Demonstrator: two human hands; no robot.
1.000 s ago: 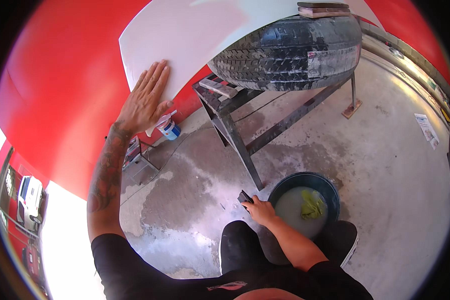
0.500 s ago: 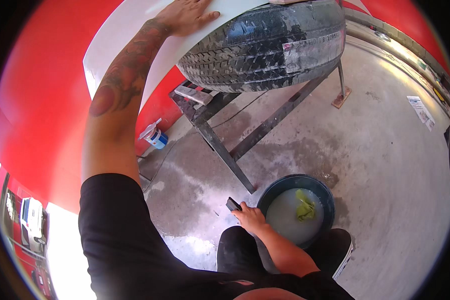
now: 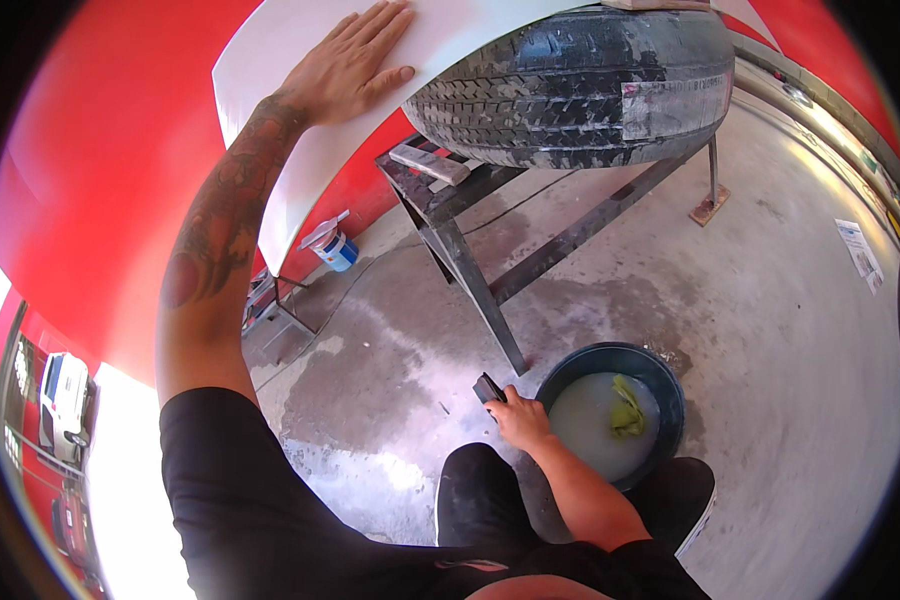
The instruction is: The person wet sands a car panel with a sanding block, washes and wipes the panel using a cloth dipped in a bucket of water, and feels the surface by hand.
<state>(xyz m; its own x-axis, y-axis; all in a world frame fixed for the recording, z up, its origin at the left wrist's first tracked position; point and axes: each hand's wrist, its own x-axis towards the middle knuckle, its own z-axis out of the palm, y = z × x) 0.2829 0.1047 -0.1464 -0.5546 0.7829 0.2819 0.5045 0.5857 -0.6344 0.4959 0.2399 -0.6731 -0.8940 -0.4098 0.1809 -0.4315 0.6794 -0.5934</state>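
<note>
Head view: our left hand (image 3: 355,60) lies flat and open on the curved white body panel (image 3: 270,130) left of the worn black tyre (image 3: 580,85), right hand (image 3: 518,415) grips a small dark sanding block (image 3: 488,388) beside the dark round bucket (image 3: 670,385) below that tyre — looks like mid wet-sanding, next we'd likely bring the block up to the panel.

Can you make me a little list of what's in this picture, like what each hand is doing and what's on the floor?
left hand: flat, fingers spread, on the white panel
right hand: low by the bucket's rim, gripping a small dark block
bucket: dark, round, on the floor, holds cloudy water
cloth: yellow-green, lying in the water
tyre: black, on a metal stand, beside the panel
small tub: blue and white, on the floor under the panel
floor: grey concrete, wet patches
</note>
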